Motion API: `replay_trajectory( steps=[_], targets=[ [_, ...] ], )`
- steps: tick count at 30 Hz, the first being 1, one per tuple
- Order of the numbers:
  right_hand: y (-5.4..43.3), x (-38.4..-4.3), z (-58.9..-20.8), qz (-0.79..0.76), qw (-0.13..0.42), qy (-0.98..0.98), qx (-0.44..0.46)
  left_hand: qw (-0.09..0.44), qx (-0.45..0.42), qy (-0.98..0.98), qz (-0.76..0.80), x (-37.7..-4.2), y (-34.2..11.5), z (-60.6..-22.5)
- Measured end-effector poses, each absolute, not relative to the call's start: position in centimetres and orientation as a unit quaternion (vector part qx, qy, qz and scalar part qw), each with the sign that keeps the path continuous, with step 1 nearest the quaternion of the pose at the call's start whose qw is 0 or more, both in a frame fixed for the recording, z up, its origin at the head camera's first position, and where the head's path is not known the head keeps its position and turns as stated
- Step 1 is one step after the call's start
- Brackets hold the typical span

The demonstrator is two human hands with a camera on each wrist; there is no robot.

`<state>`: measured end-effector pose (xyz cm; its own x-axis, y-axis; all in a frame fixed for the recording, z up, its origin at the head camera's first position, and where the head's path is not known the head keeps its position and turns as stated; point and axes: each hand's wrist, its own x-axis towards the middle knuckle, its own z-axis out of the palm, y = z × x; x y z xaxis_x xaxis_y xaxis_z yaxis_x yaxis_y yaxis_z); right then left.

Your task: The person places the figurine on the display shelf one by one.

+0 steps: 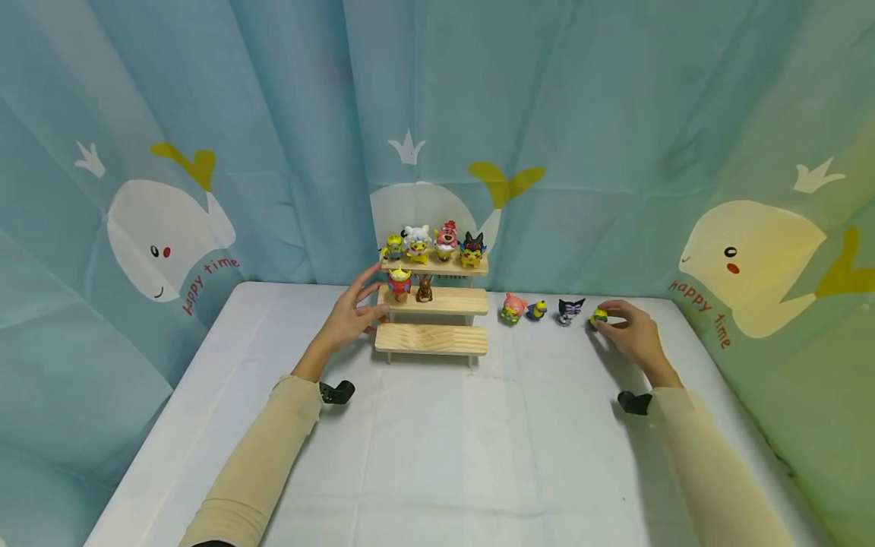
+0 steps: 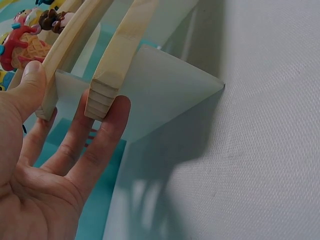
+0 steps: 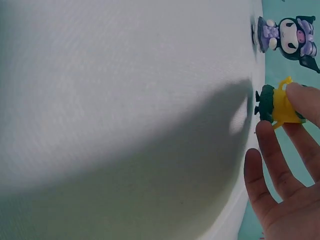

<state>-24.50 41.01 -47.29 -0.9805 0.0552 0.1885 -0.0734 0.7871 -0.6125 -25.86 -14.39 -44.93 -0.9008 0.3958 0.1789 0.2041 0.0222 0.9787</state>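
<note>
My left hand [image 1: 351, 315] is at the left end of a three-tier wooden display stand [image 1: 431, 339]. In the left wrist view its fingers [image 2: 102, 145] are spread and fairly straight, touching the plank ends, and the thumb lies against the plank bearing figurines. At the right, my right hand [image 1: 634, 334] pinches a small yellow-and-green figurine [image 3: 282, 106] between thumb and fingers, at the table surface. Whether its feet touch the table I cannot tell. Beside it stands a black-and-purple figurine [image 3: 287, 37] with pointed ears.
Several figurines, including a pink bear [image 1: 446, 241], fill the top tier. An ice-cream-cone alien figurine [image 1: 399, 285] and a brown figurine [image 1: 424, 289] stand on the middle tier. A pink figurine [image 1: 513, 309] and a yellow-and-blue one [image 1: 537, 311] stand right of the stand. A patterned curtain [image 1: 588, 152] hangs behind.
</note>
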Motion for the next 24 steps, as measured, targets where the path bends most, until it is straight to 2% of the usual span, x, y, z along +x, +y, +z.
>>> replay_trajectory(
  steps=[13,24],
  targets=[
    [40.5,-23.1,-44.7,0.300,0.171,-0.936,0.072,0.077,0.208,0.712,0.666,-25.8,-14.3,-44.8],
    [39.9,-21.5,-42.6,0.361,0.168,-0.914,0.079,0.071,0.215,0.713,0.664,-25.8,-14.4,-44.9]
  ],
)
